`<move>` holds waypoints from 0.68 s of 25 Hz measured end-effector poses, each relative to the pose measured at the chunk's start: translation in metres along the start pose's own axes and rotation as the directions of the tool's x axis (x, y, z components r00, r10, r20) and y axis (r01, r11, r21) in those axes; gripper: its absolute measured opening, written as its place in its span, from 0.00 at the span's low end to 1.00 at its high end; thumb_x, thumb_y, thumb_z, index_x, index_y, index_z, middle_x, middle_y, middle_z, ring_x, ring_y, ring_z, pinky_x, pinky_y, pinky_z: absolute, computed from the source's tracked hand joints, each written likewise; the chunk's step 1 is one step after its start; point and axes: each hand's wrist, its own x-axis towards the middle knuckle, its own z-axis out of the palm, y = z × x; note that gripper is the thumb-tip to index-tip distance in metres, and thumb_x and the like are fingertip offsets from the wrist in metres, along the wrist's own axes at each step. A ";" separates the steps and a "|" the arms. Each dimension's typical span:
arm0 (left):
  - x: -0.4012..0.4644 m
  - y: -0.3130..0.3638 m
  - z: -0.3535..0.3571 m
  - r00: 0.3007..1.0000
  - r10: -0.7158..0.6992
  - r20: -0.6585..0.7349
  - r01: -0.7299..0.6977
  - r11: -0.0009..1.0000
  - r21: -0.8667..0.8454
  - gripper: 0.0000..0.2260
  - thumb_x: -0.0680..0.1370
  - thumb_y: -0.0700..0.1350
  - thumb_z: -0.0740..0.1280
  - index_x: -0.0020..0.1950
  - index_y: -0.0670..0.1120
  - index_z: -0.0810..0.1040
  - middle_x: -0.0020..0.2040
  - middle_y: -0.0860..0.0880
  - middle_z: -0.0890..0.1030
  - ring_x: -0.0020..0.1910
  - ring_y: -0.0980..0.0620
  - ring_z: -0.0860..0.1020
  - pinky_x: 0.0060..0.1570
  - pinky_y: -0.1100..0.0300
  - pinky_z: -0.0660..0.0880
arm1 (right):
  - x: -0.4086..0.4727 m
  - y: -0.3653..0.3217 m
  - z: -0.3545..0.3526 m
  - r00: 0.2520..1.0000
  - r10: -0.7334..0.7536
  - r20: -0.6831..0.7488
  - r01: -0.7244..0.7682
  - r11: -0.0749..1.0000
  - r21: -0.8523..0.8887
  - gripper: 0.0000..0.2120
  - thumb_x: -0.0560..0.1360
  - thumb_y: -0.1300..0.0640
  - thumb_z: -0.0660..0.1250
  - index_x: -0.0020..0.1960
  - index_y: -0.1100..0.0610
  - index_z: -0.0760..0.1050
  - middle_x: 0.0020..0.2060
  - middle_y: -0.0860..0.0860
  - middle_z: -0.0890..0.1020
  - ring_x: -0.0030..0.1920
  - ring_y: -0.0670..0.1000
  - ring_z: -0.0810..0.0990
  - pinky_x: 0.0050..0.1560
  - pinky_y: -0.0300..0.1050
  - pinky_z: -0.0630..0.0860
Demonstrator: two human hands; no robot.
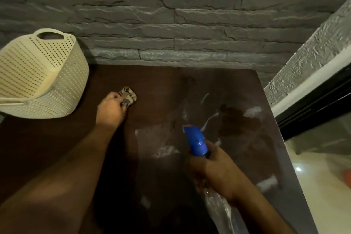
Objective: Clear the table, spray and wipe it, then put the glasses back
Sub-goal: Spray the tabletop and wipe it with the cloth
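Grey stone wall behind a dark bench (pixel 161 85): cream basket (pixel 38 74) far left, left hand (pixel 111 109) with its grip bunched on a soft rag (pixel 128 97), right hand (pixel 214 169) wrapped round the spray bottle (pixel 196 143) neck. Bottle's probably light and slippery, body cut off, glasses nowhere visible

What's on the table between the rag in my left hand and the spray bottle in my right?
Nothing stands there. The head view shows only bare dark table between the rag and the spray bottle, with pale streaks near the bottle.
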 end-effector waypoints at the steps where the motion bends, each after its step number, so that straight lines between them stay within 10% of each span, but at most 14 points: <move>1: -0.001 0.003 0.002 1.000 0.007 -0.008 -0.007 1.000 0.000 0.13 0.77 0.44 0.67 0.61 0.45 0.80 0.57 0.40 0.76 0.50 0.36 0.77 0.52 0.47 0.74 | -0.004 0.004 0.007 1.000 0.000 0.023 0.000 1.000 0.005 0.13 0.62 0.57 0.69 0.46 0.55 0.74 0.26 0.51 0.76 0.24 0.50 0.74 0.26 0.42 0.72; 11: 0.001 0.000 0.008 0.999 0.016 0.041 -0.017 1.000 0.024 0.18 0.75 0.43 0.68 0.66 0.49 0.77 0.60 0.42 0.74 0.54 0.37 0.75 0.55 0.47 0.73 | -0.009 0.026 0.007 0.994 0.091 -0.054 -0.092 0.996 -0.021 0.14 0.63 0.58 0.70 0.48 0.56 0.75 0.27 0.53 0.78 0.26 0.53 0.75 0.31 0.48 0.72; 17: -0.035 0.012 -0.006 0.992 0.118 0.040 -0.117 0.993 -0.017 0.20 0.76 0.40 0.67 0.68 0.47 0.75 0.59 0.43 0.73 0.53 0.40 0.74 0.54 0.49 0.73 | -0.018 0.014 0.035 0.981 0.143 0.132 -0.131 0.987 -0.096 0.14 0.65 0.60 0.70 0.51 0.55 0.76 0.26 0.54 0.77 0.23 0.51 0.74 0.26 0.43 0.72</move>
